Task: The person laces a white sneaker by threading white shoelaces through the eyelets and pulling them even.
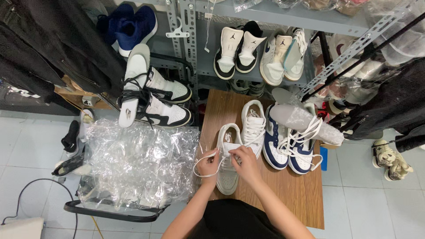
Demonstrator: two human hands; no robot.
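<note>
Head view: a white sneaker (228, 166) lies on the wooden table (305, 194), long axis from 6 to 12 o'clock, toe nearest the person. Left hand (207, 166) pinches its white lace (201, 170); right hand (243, 160) grips the tongue area.

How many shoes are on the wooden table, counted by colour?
White shoes: 2, the white shoe that the left hand and right hand touch at its lace, and a second white shoe beside it
Navy and white shoes: 2
Total: 4 shoes on the wooden table
</note>
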